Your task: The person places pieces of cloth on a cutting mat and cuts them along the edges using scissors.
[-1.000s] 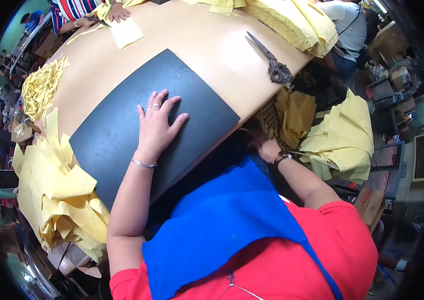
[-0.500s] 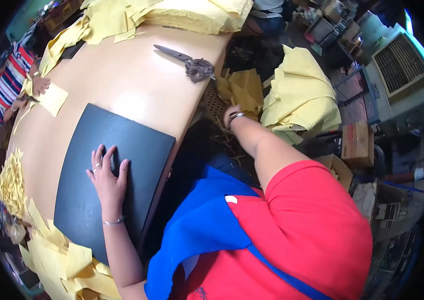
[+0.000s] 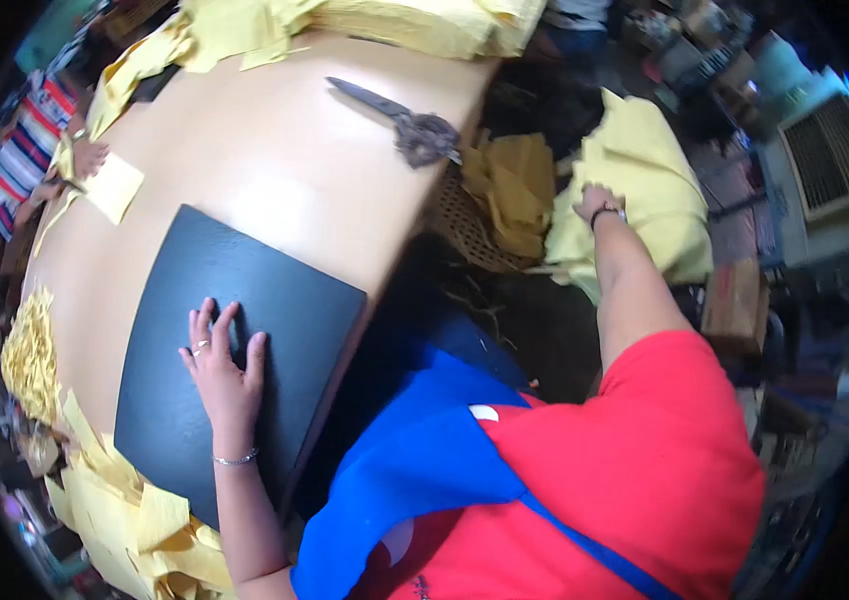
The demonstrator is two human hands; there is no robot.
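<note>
My left hand (image 3: 227, 375) lies palm down with spread fingers on a dark, flat board (image 3: 170, 400) at the table's near edge. My right hand (image 3: 600, 203) reaches out to the right, onto a heap of yellow sheets (image 3: 655, 160) of cloth or leather beside the table. Its fingers are curled against the top sheet, slightly blurred. A pair of dark scissors (image 3: 375, 100) lies farther up the table, its handles wrapped in ragged strips.
A woven basket (image 3: 475, 230) with darker yellow pieces (image 3: 515, 190) stands beside the table (image 3: 245, 130). Yellow offcuts (image 3: 130, 510) and a bundle of strips (image 3: 32, 355) lie at left. Another person in a striped shirt (image 3: 30, 140) handles a yellow piece across the table. A carton (image 3: 735, 305) sits at right.
My right hand has moved from the basket's edge, right and slightly up in view, onto the heap of yellow sheets. My left hand stays on the dark board. The view has shifted slightly.
</note>
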